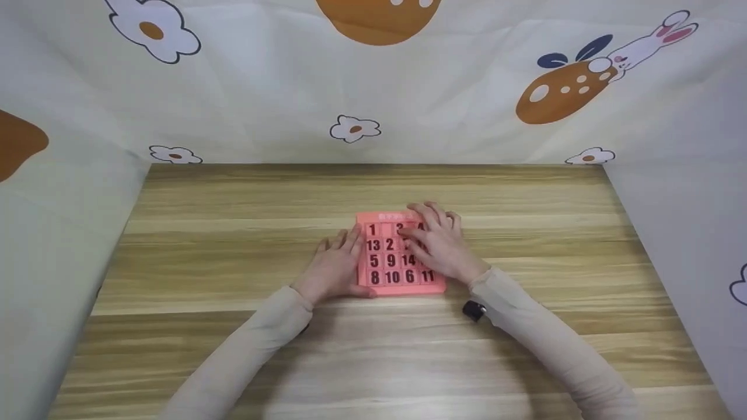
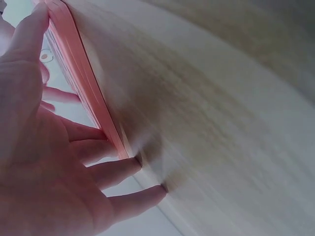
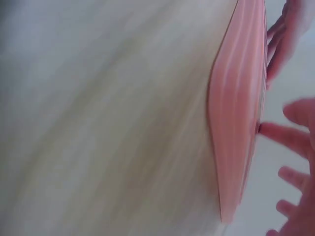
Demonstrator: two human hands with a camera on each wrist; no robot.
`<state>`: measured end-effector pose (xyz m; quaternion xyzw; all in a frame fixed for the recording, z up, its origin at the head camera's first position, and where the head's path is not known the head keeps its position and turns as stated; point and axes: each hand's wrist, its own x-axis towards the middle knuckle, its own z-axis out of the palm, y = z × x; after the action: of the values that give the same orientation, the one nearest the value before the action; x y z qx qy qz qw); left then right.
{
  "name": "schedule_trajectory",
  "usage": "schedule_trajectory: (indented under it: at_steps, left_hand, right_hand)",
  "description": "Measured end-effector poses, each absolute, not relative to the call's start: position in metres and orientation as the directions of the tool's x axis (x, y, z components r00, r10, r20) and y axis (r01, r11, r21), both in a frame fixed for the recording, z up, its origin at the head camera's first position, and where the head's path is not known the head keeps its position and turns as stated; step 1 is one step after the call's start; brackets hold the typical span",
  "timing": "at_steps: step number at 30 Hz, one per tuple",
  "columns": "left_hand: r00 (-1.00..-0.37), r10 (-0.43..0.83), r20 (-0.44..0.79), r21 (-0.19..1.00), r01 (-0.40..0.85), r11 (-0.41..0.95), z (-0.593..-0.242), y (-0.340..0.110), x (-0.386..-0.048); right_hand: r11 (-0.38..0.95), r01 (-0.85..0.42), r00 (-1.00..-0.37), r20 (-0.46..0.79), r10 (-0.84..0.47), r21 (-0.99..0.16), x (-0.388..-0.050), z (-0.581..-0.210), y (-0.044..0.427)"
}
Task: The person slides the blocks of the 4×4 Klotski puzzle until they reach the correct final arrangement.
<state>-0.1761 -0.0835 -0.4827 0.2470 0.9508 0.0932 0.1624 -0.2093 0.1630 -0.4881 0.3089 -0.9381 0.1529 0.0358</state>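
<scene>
A pink number slide puzzle lies flat on the table, with black numerals on its tiles. Its top row shows a gap between the 1 and the 3. At the puzzle's left side, my left hand has its fingers along the edge and its thumb at the near left corner. In the left wrist view, two fingertips of that hand touch the tabletop. Over the upper right part, my right hand hides several tiles. One right fingertip meets the puzzle's face while the other fingers spread above it.
The wood-grain table surrounds the puzzle. Behind it hangs a pale cloth printed with flowers, carrots and a rabbit, with more cloth at both sides. A small black device sits at my right wrist.
</scene>
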Motion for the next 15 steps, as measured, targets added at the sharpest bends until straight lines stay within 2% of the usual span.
schedule_trajectory:
  at_steps: [2,4,10,12,15]
  left_hand:
    - [-0.826,0.497,-0.265,0.256,0.437,0.862,-0.4839,-0.0843,-0.1758]
    - [-0.828,0.492,-0.268,0.248,0.434,0.866,-0.4849,-0.0852,-0.1756]
    - [-0.827,0.489,-0.276,0.236,0.435,0.869,-0.4847,-0.0855,-0.1756]
    - [-0.827,0.495,-0.266,0.239,0.441,0.865,-0.4840,-0.0848,-0.1755]
    - [-0.828,0.496,-0.263,0.223,0.448,0.866,-0.4831,-0.0837,-0.1759]
  right_hand:
    - [0.768,-0.583,-0.813,0.192,-0.550,-0.266,-0.2081,-0.4878,0.1669]
    - [0.743,-0.609,-0.793,0.205,-0.574,-0.277,-0.2068,-0.4880,0.1699]
    - [0.609,-0.728,-0.670,0.140,-0.729,-0.316,-0.2050,-0.4895,0.1681]
    - [0.619,-0.723,-0.675,0.123,-0.728,-0.307,-0.2063,-0.4888,0.1656]
    - [0.674,-0.681,-0.722,0.111,-0.682,-0.286,-0.2102,-0.4865,0.1616]
